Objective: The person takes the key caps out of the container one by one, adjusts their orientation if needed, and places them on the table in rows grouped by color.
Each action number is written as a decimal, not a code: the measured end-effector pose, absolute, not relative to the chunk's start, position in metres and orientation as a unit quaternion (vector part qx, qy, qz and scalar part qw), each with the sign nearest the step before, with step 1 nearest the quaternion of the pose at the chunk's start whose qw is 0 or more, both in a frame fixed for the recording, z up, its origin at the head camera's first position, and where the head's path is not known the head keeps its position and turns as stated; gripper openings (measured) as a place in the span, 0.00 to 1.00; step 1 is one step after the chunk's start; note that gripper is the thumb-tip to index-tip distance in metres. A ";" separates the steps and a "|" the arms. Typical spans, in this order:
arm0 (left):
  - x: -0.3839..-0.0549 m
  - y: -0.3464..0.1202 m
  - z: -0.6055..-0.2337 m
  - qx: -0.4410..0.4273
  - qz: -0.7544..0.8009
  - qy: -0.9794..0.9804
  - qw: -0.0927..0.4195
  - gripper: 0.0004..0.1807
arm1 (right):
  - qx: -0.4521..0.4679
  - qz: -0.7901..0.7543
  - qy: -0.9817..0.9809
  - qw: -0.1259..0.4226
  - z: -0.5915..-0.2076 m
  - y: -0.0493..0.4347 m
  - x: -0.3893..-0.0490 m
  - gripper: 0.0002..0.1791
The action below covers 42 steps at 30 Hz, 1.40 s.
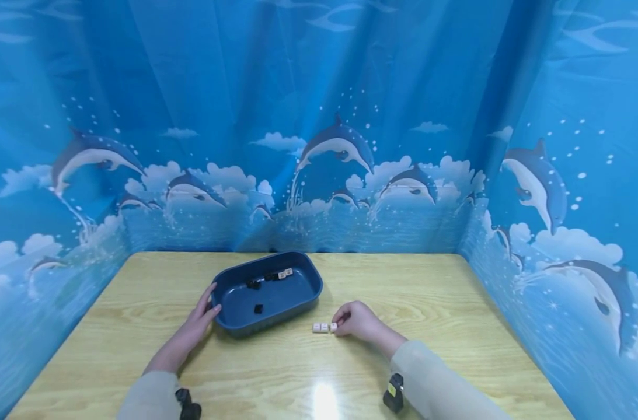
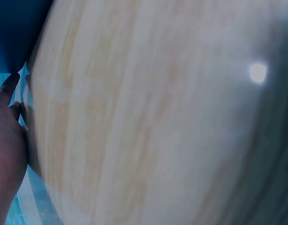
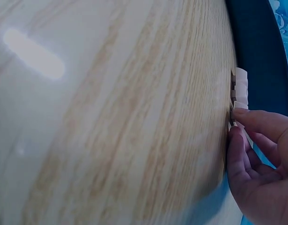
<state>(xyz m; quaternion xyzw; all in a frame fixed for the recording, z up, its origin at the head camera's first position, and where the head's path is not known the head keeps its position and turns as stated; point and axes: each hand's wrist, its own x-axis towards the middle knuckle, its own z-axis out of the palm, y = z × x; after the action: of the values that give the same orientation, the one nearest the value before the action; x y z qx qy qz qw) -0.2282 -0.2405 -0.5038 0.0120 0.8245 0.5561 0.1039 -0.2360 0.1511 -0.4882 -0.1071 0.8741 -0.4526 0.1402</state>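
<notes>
Three small white keycaps stand in a short row on the table, with marks on top too small to read. My right hand pinches the rightmost one between thumb and fingertips. In the right wrist view, the fingertips of the right hand meet at the near end of the white row. A dark blue plastic bin lies to the left. My left hand rests against its left end, fingers extended and touching the rim. The left wrist view shows only part of this hand beside the bin.
Inside the bin are a black piece, more small black pieces and two white keycaps. The wood-grain table is bordered by a blue dolphin-print curtain at the back and sides.
</notes>
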 end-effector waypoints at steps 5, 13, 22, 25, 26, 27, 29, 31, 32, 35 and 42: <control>-0.227 -0.241 -0.503 0.007 0.554 0.825 0.111 0.36 | -0.106 -0.448 0.876 0.142 -0.490 0.150 -0.238 0.10; -0.228 -0.241 -0.503 0.016 0.555 0.825 0.105 0.36 | -0.109 -0.447 0.875 0.148 -0.491 0.150 -0.239 0.10; -0.227 -0.239 -0.500 0.010 0.556 0.823 0.112 0.36 | -0.107 -0.449 0.875 0.148 -0.490 0.150 -0.238 0.10; -0.226 -0.239 -0.500 0.013 0.556 0.824 0.110 0.36 | -0.105 -0.448 0.875 0.149 -0.490 0.150 -0.237 0.10; -0.226 -0.239 -0.500 0.013 0.557 0.823 0.109 0.36 | -0.105 -0.448 0.875 0.149 -0.489 0.149 -0.237 0.10; -0.226 -0.240 -0.501 0.013 0.557 0.823 0.108 0.36 | -0.104 -0.448 0.876 0.149 -0.489 0.149 -0.237 0.11; -0.226 -0.239 -0.500 0.014 0.557 0.823 0.106 0.36 | -0.104 -0.448 0.876 0.148 -0.489 0.149 -0.237 0.11; -0.226 -0.240 -0.501 0.019 0.558 0.823 0.103 0.36 | -0.105 -0.449 0.875 0.148 -0.489 0.149 -0.237 0.11; -0.226 -0.240 -0.500 0.019 0.558 0.823 0.101 0.36 | -0.105 -0.450 0.874 0.149 -0.489 0.149 -0.237 0.11; -0.226 -0.239 -0.500 0.022 0.560 0.823 0.098 0.36 | -0.106 -0.452 0.873 0.150 -0.488 0.150 -0.237 0.11; -0.225 -0.238 -0.500 0.033 0.558 0.825 0.086 0.35 | -0.102 -0.466 0.869 0.135 -0.476 0.151 -0.241 0.13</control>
<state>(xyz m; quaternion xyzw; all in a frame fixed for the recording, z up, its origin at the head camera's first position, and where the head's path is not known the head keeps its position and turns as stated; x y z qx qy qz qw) -0.2255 -0.2382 -0.4996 0.0330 0.8247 0.5581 0.0861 -0.2411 0.1513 -0.4758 -0.1015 0.8686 -0.4657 0.1354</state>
